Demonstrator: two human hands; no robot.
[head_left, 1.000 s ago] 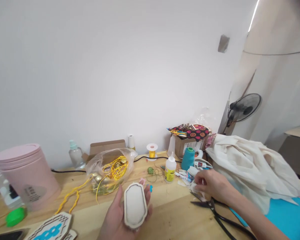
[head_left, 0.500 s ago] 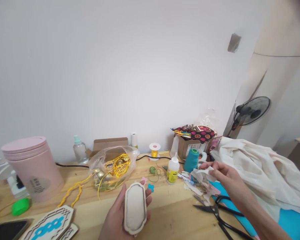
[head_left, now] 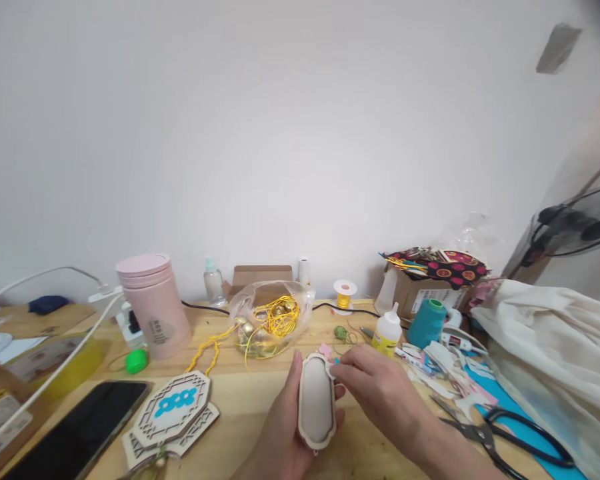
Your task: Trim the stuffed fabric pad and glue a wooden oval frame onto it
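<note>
A small wooden frame (head_left: 303, 407) with a scalloped outline and a pale, cloth-like panel (head_left: 317, 399) inside rests upright in my left hand (head_left: 286, 417). The fingers wrap behind it and the thumb lies along its left edge. My right hand (head_left: 380, 390) reaches in from the right, its fingertips pinched together at the frame's upper right edge. Whatever may be between those fingertips is too small to make out. A pink flower-shaped piece (head_left: 325, 349) lies just beyond the frame. A blue piece behind it is mostly covered by my right hand.
Black-handled scissors (head_left: 485, 433) lie at the right near cloth scraps (head_left: 450, 367). A glue bottle (head_left: 387, 331) and a teal thread cone (head_left: 427, 323) stand behind my right hand. Octagonal wooden ornaments (head_left: 173, 407), a phone (head_left: 80, 433) and a pink canister (head_left: 155, 307) are at the left.
My right hand has moved left from the cloth scraps to the frame; the whitish scrap it pinched no longer shows clearly. The view has turned left, bringing in more of the table's left side.
</note>
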